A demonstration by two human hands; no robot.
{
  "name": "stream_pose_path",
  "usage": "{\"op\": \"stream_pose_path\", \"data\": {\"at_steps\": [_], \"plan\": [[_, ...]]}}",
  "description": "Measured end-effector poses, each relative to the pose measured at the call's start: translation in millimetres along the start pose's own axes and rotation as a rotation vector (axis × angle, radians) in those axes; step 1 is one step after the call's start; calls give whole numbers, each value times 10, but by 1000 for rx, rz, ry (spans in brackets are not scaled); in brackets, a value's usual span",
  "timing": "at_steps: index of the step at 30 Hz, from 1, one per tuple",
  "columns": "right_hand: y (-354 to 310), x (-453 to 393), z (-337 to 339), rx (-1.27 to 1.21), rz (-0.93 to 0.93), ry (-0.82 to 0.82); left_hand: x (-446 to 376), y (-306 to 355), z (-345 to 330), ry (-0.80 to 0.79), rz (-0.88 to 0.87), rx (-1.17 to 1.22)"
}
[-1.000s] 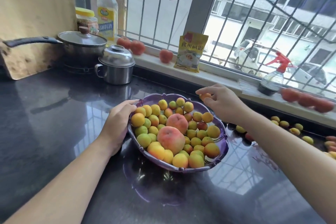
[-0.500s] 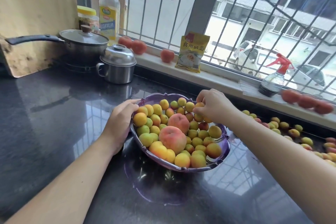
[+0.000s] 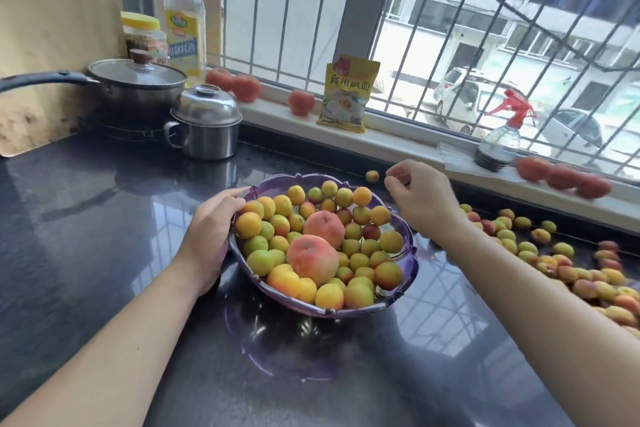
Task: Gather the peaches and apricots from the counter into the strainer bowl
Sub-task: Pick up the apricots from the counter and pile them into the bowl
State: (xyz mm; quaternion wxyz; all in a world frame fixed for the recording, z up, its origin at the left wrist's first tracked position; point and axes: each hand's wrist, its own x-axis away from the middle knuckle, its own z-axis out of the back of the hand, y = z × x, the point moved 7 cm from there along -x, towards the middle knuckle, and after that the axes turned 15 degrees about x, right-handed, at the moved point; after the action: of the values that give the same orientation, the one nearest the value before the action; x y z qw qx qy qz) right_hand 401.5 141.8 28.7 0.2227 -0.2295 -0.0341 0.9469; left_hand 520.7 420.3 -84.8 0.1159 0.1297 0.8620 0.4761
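The purple strainer bowl (image 3: 408, 253) sits mid-frame on the dark counter (image 3: 104, 218), heaped with small apricots and two big peaches (image 3: 313, 259) riding on top, so a good share of the haul looks gathered. The left hand (image 3: 211, 229) rests against the bowl's left rim, fingers curled lightly over the edge to steady it. The right hand (image 3: 420, 198) hovers just past the bowl's upper right rim, fingers loosely curled with nothing in them, as far as this view shows. Just to the left of its fingertips lies a stray apricot (image 3: 372, 176), alone on the counter behind the bowl, near but not touched; that looks like the next pick. And there's plenty left: a long scatter of loose fruit (image 3: 554, 263) runs along the right side of the frame, from beside the right wrist down toward the lower right edge. By my reckoning the job is well under way, far from finished, and the bowl is already piled high.
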Motion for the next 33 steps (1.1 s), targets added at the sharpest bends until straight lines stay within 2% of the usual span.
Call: {"op": "stream_pose_path", "data": {"at_steps": [4,10,17,25,30,33], "plan": [[769,572,13,-13,-152,135,20,-14,15,5,13,-4],[1527,1170,-162,57,-367,92,204,62,-49,125,-28,-31],[1557,1019,-234,154,-414,-22,708,-33,-179,312,-121,7],[1528,802,-332,276,-400,-53,792,-73,-180,304,-209,-115],[1646,856,-312,52,-445,44,753,-42,-183,308,-246,-59],[1655,905,-246,-103,-406,83,737,-56,-169,343,-252,-10]]}}
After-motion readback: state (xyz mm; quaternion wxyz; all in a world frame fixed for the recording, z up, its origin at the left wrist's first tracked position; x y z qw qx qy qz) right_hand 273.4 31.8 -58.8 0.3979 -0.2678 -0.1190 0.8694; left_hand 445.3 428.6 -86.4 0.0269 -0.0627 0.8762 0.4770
